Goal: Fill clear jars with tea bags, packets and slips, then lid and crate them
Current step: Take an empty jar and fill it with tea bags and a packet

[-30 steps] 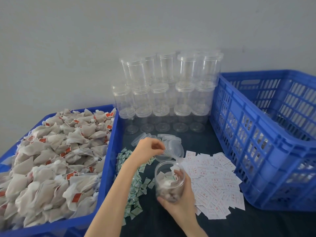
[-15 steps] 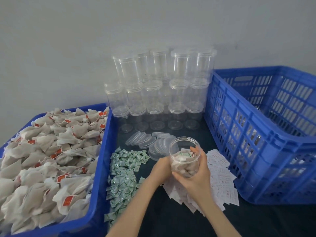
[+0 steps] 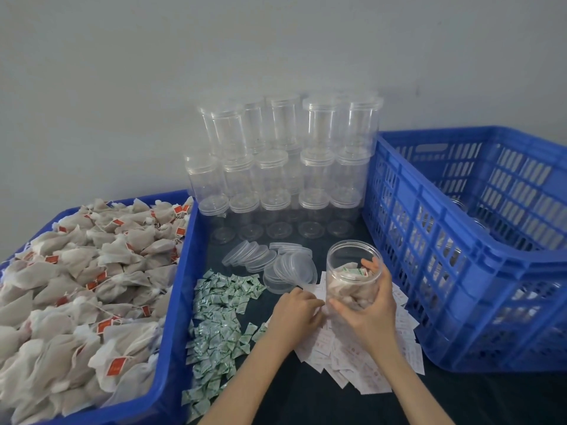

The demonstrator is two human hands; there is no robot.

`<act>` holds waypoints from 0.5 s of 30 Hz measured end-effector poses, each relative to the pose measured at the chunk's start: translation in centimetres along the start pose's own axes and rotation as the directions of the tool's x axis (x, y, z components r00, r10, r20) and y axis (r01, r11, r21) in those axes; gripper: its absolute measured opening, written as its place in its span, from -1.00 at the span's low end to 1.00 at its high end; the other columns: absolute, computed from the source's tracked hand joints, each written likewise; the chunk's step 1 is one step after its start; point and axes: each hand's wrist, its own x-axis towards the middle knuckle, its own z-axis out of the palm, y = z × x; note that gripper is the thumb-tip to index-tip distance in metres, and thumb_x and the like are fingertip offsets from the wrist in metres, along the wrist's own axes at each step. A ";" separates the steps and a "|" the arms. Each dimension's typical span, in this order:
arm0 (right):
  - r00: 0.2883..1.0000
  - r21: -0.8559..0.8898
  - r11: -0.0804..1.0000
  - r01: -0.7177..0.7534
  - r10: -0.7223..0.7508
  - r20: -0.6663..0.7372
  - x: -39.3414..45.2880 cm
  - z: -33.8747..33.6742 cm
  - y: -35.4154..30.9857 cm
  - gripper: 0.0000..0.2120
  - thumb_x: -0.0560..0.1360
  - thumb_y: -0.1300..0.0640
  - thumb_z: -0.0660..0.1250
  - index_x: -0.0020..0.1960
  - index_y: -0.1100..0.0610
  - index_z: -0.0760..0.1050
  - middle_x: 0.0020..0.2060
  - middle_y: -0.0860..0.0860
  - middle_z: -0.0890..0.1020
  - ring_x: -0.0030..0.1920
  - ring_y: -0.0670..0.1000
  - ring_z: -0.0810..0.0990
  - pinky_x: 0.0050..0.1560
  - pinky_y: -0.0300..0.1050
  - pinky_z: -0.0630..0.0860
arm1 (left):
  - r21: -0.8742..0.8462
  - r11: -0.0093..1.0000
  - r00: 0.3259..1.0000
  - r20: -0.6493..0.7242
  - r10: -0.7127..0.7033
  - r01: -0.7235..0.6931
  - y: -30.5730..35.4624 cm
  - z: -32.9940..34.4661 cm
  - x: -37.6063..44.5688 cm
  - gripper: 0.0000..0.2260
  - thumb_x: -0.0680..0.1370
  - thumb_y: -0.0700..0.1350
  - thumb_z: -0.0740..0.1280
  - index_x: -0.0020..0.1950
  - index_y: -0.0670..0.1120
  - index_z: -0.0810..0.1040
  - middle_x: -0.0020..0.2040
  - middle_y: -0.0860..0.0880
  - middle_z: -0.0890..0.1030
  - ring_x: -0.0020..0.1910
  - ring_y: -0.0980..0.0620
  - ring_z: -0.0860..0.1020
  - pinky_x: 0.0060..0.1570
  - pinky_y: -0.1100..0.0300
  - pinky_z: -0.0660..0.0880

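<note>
Fingers of the right hand are being wrapped round the open jar of tea bags, held over the slips. Left hand is now being pressed onto those slips, fingers bent, no longer up at the lids. Print's too blurry to be read.

The only view comes from the camera on my head, wide-angle, looking forward and down across the counter toward the grey wall behind it. It sits close: my forearms enter from the bottom edge and my left grip and right grip fall just below the middle. The counter's left side, with the blue tray, runs off the left edge; the blue crate on the right side is cut by the right edge. Straight lines bow toward the borders.
</note>
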 end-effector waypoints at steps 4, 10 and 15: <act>1.000 0.021 1.000 -0.021 0.021 -0.011 0.3 -0.8 0.6 0.00 0.20 0.30 0.66 0.32 -0.43 0.24 0.23 -0.43 0.45 0.22 -0.28 0.53 0.04 -0.35 0.56 | 0.275 0.942 0.982 0.052 0.184 -0.191 0.6 -0.5 -0.6 -0.82 0.51 0.06 0.25 -0.11 0.07 0.64 -0.17 0.13 0.63 -0.15 0.11 0.55 -0.19 0.23 0.47; 1.000 0.038 0.999 -0.007 0.007 0.005 0.5 -1.1 0.8 0.00 0.20 0.37 0.64 0.33 -0.37 0.25 0.30 -0.31 0.43 0.18 -0.25 0.57 -0.05 -0.37 0.57 | 0.419 0.878 0.971 0.044 0.235 -0.232 1.7 -1.5 -0.6 -0.84 0.30 -0.01 0.50 -0.41 0.05 0.54 -0.44 0.14 0.51 -0.38 0.13 0.47 -0.37 0.28 0.39; 1.000 0.000 1.000 -0.016 0.016 0.005 0.5 -1.4 0.5 0.00 0.21 0.30 0.66 0.33 -0.39 0.21 0.26 -0.43 0.41 0.22 -0.20 0.55 0.05 -0.24 0.60 | 0.337 0.934 0.976 -0.130 0.173 -0.120 1.8 -3.0 0.1 -0.79 0.19 -0.15 0.54 -0.47 0.00 0.51 -0.48 0.10 0.52 -0.43 0.10 0.47 -0.46 0.27 0.41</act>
